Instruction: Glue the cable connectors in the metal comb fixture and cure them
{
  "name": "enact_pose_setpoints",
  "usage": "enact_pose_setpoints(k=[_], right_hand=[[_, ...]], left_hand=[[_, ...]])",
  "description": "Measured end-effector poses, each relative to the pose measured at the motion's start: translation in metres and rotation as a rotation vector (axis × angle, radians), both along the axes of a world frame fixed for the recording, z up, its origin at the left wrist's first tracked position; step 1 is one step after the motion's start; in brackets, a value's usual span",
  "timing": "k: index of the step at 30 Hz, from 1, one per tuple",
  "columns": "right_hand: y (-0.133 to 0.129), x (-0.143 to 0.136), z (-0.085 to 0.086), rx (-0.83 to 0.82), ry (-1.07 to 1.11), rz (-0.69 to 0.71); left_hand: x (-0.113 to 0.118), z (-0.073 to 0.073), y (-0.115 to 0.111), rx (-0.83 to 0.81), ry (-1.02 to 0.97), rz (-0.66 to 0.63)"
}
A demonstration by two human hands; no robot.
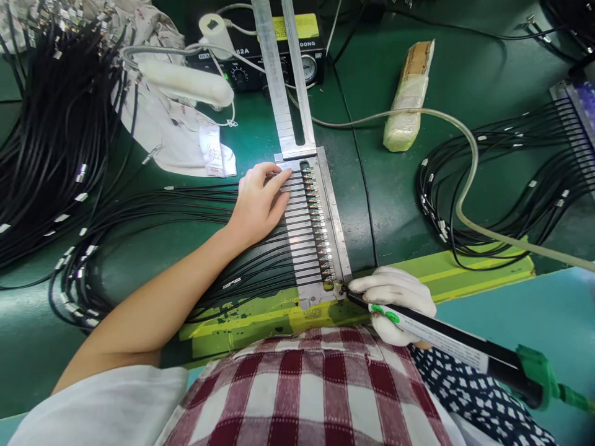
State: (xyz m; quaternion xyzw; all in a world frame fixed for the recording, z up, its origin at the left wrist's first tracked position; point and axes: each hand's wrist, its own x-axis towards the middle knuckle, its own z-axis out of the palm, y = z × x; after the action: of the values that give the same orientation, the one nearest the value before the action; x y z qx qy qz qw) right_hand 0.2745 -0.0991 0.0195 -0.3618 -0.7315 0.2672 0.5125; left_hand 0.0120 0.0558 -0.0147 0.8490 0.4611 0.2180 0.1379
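Metal fixture (335,214) lies on the green bench (367,167), a row of black cables (204,201) across it. Our bare left hand (261,204) rests over its upper end, fingers slightly spread; our gloved right hand (395,303) grips 1 black dispenser (446,337), tip at the lower end.

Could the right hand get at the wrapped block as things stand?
Probably not to grip it: the right hand is taken up with the syringe. The table between looks open, though, with just the hose running across the wrapped block.
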Motion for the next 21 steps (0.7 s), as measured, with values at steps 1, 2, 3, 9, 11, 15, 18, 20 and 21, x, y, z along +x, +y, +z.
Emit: enact_pose_setpoints(k=[1, 2, 3, 9, 11, 15, 18, 20, 21], right_hand=[[-0.0001, 0.0000, -0.0002, 0.000, -0.004, -0.001], [-0.0003, 0.0001, -0.0005, 0.000, -0.010, -0.002], [-0.0005, 0.0003, -0.0009, -0.001, -0.014, -0.005], [0.0011, 0.0011, -0.0017, 0.000, -0.014, 0.004], [0.0024, 0.0010, -0.0011, 0.013, -0.014, 0.007], [0.0037, 0.0004, -0.0005, 0.018, -0.018, 0.003], [0.0031, 0.0004, -0.0014, 0.012, -0.025, -0.004], [0.0026, 0.0004, -0.0024, 0.007, -0.015, -0.010], [0.0025, 0.0004, -0.0028, 0.003, -0.008, -0.013]], left_hand=[[0.0001, -0.0001, 0.0000, 0.004, 0.000, 0.001], [0.0001, -0.0003, 0.0000, 0.007, 0.001, 0.002], [0.0001, -0.0004, 0.0000, 0.007, 0.002, 0.002], [-0.0001, 0.0003, -0.0003, -0.016, -0.003, 0.004], [0.0000, 0.0012, -0.0004, -0.028, -0.004, 0.004], [0.0007, 0.0029, -0.0003, -0.036, 0.001, 0.012], [0.0010, 0.0030, -0.0003, -0.029, 0.003, 0.009], [0.0009, 0.0026, -0.0004, -0.018, 0.003, 0.003], [0.0009, 0.0022, -0.0004, -0.012, 0.003, 0.001]])
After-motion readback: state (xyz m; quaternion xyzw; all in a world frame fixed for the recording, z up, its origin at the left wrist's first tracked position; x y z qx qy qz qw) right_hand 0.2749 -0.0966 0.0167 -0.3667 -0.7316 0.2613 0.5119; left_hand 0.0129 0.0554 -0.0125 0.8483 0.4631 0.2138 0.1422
